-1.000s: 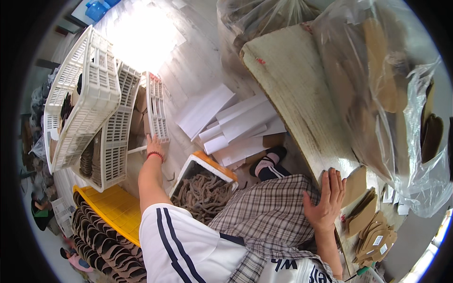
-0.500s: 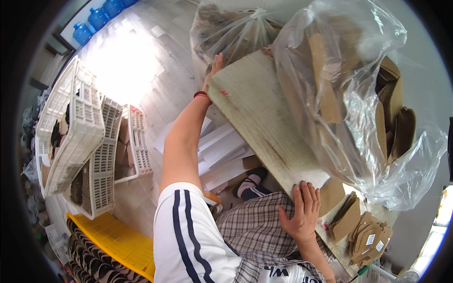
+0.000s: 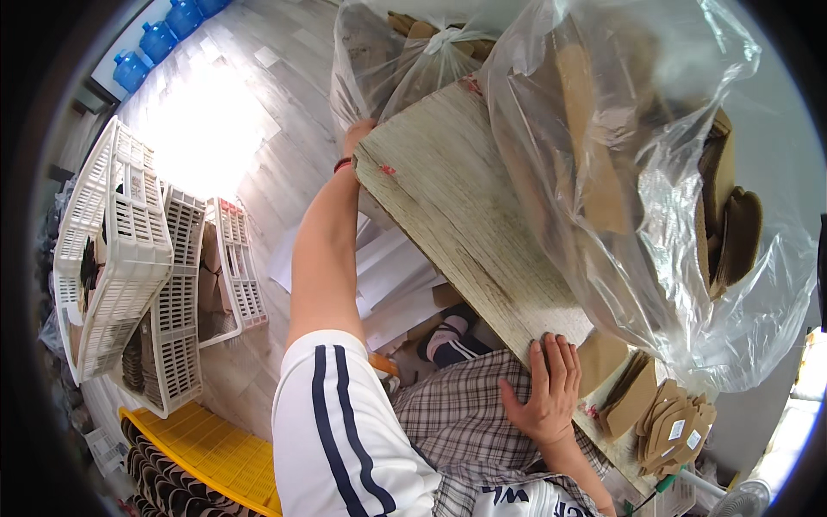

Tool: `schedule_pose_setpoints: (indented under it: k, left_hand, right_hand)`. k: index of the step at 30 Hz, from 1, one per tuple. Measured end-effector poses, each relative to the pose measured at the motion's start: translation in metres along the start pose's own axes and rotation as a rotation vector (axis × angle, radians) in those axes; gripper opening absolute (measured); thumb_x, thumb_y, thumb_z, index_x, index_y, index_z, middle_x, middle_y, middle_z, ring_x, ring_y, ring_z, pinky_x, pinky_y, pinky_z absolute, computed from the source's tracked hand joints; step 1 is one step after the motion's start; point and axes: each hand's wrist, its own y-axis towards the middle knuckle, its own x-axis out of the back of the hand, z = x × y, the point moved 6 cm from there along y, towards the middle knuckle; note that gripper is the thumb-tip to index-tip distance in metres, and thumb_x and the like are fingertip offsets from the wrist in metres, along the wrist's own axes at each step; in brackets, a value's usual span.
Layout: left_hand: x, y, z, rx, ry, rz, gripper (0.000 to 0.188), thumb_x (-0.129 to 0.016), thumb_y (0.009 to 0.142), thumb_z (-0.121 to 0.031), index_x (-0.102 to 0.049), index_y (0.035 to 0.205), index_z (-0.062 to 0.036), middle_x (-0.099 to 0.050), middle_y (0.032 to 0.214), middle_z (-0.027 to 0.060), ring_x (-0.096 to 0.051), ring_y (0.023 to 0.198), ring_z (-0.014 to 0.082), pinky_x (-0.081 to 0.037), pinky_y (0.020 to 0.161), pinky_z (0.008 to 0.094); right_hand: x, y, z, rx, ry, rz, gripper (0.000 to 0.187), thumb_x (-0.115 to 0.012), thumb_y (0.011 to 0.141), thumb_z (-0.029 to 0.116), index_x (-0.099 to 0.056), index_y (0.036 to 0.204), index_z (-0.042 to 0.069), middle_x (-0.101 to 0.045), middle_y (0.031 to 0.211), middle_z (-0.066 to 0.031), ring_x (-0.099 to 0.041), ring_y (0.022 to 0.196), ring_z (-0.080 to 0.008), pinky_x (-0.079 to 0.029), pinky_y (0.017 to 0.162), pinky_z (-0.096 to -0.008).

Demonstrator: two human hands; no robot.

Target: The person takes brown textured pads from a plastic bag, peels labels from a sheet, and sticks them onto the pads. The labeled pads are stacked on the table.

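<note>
A worn wooden tabletop (image 3: 469,198) runs diagonally before me. My left hand (image 3: 357,132) reaches past its far left corner, low against its edge, with a red bracelet (image 3: 343,163) at the wrist. Its fingers are hidden there, so I cannot tell whether they hold anything. Close to my lap, my right hand (image 3: 551,392) rests flat on the near edge of the table, fingers stretched out, holding nothing. Beside that hand lie stacks of brown cardboard pieces (image 3: 631,392), some with white labels.
A large clear plastic bag (image 3: 594,172) of brown pieces stands on the table; a tied bag (image 3: 370,65) sits beyond it. White crates (image 3: 121,250) and a yellow crate (image 3: 198,444) stand at left. Paper sheets (image 3: 396,267) lie on the floor. Blue water jugs (image 3: 158,41) line the far left.
My left hand has dropped from beside the table corner to partly behind it, its fingers now out of sight. My right hand stays on the table edge. The view has shifted slightly.
</note>
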Motion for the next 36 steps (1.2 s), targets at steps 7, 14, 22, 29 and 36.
schedule_pose_setpoints:
  k: [7,14,22,29,36]
  left_hand:
    - [0.071,-0.028,-0.011,0.297,0.308,0.023,0.024,-0.065,0.080,-0.026,-0.071,0.088,-0.0035,-0.069,0.093,0.0208,-0.065,0.091,0.0388,-0.050,0.080,0.0456]
    - [0.147,-0.135,0.002,0.472,0.343,0.034,0.020,-0.068,0.079,-0.021,-0.070,0.087,-0.0031,-0.069,0.088,0.0209,-0.066,0.088,0.0393,-0.051,0.079,0.0453]
    - [0.204,-0.269,-0.013,0.490,0.338,0.058,0.017,-0.070,0.078,-0.015,-0.070,0.089,-0.0023,-0.068,0.089,0.0213,-0.066,0.085,0.0380,-0.051,0.076,0.0444]
    - [0.228,-0.371,-0.029,0.507,0.245,0.070,0.010,-0.069,0.080,-0.005,-0.062,0.078,0.0015,-0.058,0.064,0.0086,-0.057,0.057,0.0152,-0.046,0.053,0.0334]
    - [0.264,-0.427,-0.046,0.585,0.276,0.106,0.014,-0.069,0.077,-0.005,-0.057,0.075,0.0012,-0.055,0.065,0.0102,-0.055,0.059,0.0206,-0.045,0.057,0.0355]
  right_hand:
    - [0.001,-0.001,-0.001,-0.022,0.026,-0.003,0.073,-0.079,0.073,0.024,-0.051,0.137,0.001,-0.048,0.142,-0.0217,-0.045,0.133,-0.0409,-0.035,0.111,-0.0542]
    - [0.007,-0.001,0.002,-0.006,0.047,-0.011,0.074,-0.078,0.073,0.022,-0.050,0.138,0.001,-0.048,0.142,-0.0216,-0.045,0.132,-0.0409,-0.035,0.111,-0.0539]
    - [0.010,-0.004,0.003,-0.013,0.053,-0.063,0.073,-0.077,0.074,0.020,-0.049,0.138,0.001,-0.047,0.142,-0.0203,-0.043,0.133,-0.0395,-0.033,0.114,-0.0519]
    - [0.008,-0.007,0.001,-0.004,0.059,-0.092,0.076,-0.078,0.073,0.018,-0.047,0.140,0.003,-0.047,0.143,-0.0176,-0.042,0.135,-0.0376,-0.032,0.114,-0.0510]
    - [0.011,-0.008,0.002,0.006,0.062,-0.111,0.074,-0.077,0.075,0.019,-0.047,0.140,0.002,-0.048,0.142,-0.0183,-0.043,0.134,-0.0375,-0.032,0.115,-0.0510]
